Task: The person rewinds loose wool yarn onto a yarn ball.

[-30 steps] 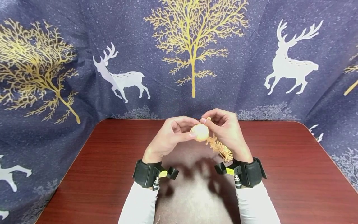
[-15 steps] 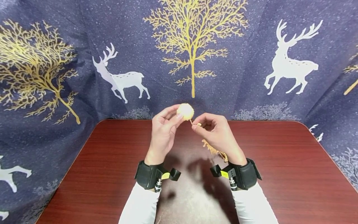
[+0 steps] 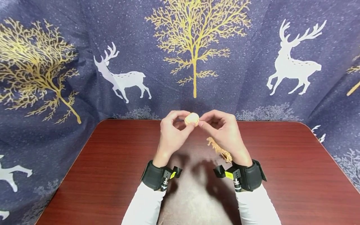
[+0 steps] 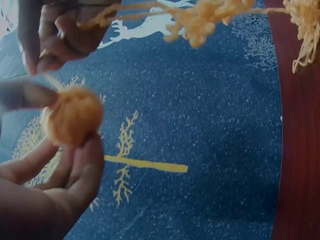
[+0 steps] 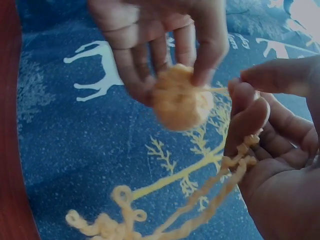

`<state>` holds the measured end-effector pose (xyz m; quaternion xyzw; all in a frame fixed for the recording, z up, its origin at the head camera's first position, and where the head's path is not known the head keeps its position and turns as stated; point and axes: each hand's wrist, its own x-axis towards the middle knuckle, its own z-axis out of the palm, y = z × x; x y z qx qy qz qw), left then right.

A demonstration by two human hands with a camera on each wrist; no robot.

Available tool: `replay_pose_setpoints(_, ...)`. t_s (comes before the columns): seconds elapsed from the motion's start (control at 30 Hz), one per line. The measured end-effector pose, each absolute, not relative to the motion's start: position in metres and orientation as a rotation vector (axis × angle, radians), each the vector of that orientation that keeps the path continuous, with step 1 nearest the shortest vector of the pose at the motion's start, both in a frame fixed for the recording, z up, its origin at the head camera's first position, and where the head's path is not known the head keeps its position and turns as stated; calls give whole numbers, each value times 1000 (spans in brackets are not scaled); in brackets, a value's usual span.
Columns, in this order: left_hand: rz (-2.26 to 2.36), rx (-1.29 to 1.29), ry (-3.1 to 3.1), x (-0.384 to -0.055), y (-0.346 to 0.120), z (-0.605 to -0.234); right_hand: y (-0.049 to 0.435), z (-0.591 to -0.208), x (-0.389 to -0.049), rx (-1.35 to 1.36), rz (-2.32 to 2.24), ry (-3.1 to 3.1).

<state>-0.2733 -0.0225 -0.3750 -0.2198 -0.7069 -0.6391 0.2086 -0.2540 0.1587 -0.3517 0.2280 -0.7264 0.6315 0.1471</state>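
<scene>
The left hand [image 3: 172, 132] pinches an already round yarn ball [image 3: 192, 118]; the right hand [image 3: 227, 129] pinches its strand [image 5: 219, 90] (loose yarn [image 3: 218, 148] seems left unwound).

Ball [image 3: 192, 118] between left hand [image 3: 173, 129] and right hand [image 3: 225, 128], above the table [image 3: 118, 162].
From here I see it in the left hand's grasp, the right just beside it, a strand [image 5: 218, 90] running across. Loose yarn [image 3: 219, 150] trails below the right hand, toward that wrist. Behind the table's far edge hangs the cloth [image 3: 230, 90].
</scene>
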Motion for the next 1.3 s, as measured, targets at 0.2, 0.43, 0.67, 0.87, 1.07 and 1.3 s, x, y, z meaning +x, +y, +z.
replay_pose_setpoints(0.2, -1956, -854, -2168, -274, -30, -373, 168, -350, -258, 604, 1881, -1957)
replay_pose_setpoints(0.43, -2415, -1151, -1904, -271, -35, -370, 167, -352, -259, 624, 1910, -1986)
replay_pose_setpoints(0.67, -2625, -1045, -1451, -270, -33, -366, 160, -357, -262, 672, 1884, -2070)
replay_pose_setpoints(0.87, -2621, -742, -1235, -269, -28, -363, 151, -358, -258, 693, 1769, -2213)
replay_pose_setpoints(1.07, -2338, -481, -1419, -273, -22, -367, 145, -356, -252, 748, 1669, -2294)
replay_pose_setpoints(1.3, -2001, -491, -1812, -275, -22, -374, 151, -351, -250, 703, 1716, -2186)
